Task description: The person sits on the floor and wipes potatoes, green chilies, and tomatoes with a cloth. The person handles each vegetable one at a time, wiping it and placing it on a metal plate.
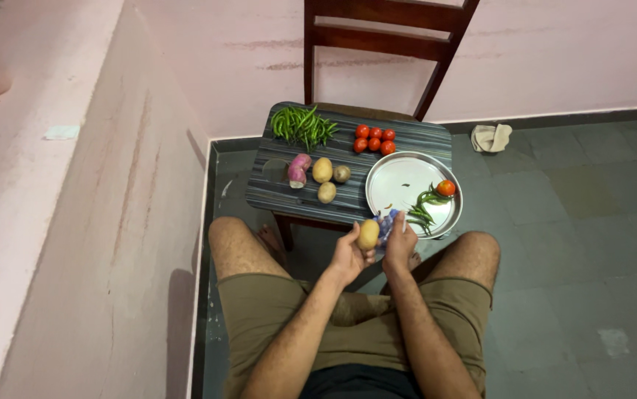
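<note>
A seated person's left hand [349,255] grasps a yellow potato [368,234] just below the tabletop [274,188] edge. The right hand [399,247] is clenched around a bluish tool [387,222] touching the potato. At two o'clock sits a steel plate [399,181] holding green chillies [422,210] and a tomato [446,188].

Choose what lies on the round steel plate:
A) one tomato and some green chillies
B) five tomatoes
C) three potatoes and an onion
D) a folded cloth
A: the steel plate carries one tomato and a few green chillies near its right rim.
</note>
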